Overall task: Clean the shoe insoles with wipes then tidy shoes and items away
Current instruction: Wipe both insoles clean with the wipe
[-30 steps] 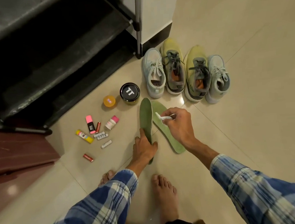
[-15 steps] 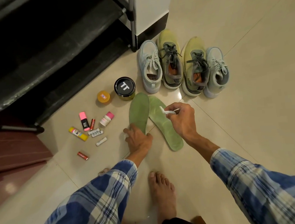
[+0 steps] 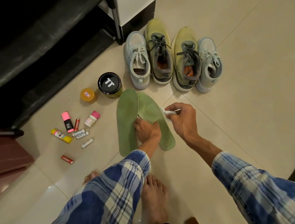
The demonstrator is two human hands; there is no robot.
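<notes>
Two green insoles lie side by side on the tiled floor, the left insole (image 3: pixel 126 120) flat and the right insole (image 3: pixel 166 138) angled away from it. My left hand (image 3: pixel 147 131) lies across the gap between them, its fingers and thumb holding the middle of the right insole. My right hand (image 3: pixel 182 118) hovers at that insole's right edge, pinching a crumpled white wipe (image 3: pixel 168 113). Behind the insoles stand two pale blue shoes (image 3: pixel 137 59) (image 3: pixel 208 63), with two yellow-green shoes (image 3: pixel 158 51) (image 3: pixel 185 57) between them.
A black-lidded jar (image 3: pixel 109 84) and an orange tub (image 3: pixel 88 95) stand left of the insoles. Further left lie a pink highlighter (image 3: pixel 67 121), a pink-capped bottle (image 3: pixel 92 118), a yellow glue stick (image 3: pixel 61 135) and several batteries (image 3: pixel 81 133). A black shoe rack (image 3: pixel 49 40) fills the upper left. My bare feet are below.
The left insole, held on its edge before, now lies flat. My left hand has let it go and moved right onto the right insole. My right hand keeps the wipe.
</notes>
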